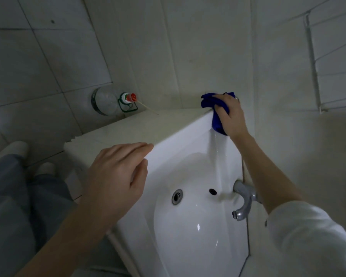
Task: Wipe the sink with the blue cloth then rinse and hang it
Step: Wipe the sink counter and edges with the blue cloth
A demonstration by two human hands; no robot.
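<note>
White porcelain fills the near view: the sink runs away from the person, its drain in the bowl and a metal tap on the wall side, with no water running from it.

The left hand lies along the outer rim with its fingers straight and close together, gripping nothing. It looks placed to steady the body during the long reach, though whether the palm actually bears on the rim is hard to tell.

Beyond the tap, the right arm in a white sleeve stretches to the far corner of the sink. There the right hand presses the blue cloth against the rim where it meets the wall. Its fingers are curled over the bunched cloth and hold it firmly. One wad pokes out past the fingertips toward the wall, and another fold hangs below the palm over the inner slope. A wet streak runs down the porcelain under it. I judge the wiping step to be under way, with rinsing and hanging not yet done.

Farther off, a clear bottle with a red cap lies on the tiled floor. High on the right wall is a white wire rack, a likely place to hang the cloth.
</note>
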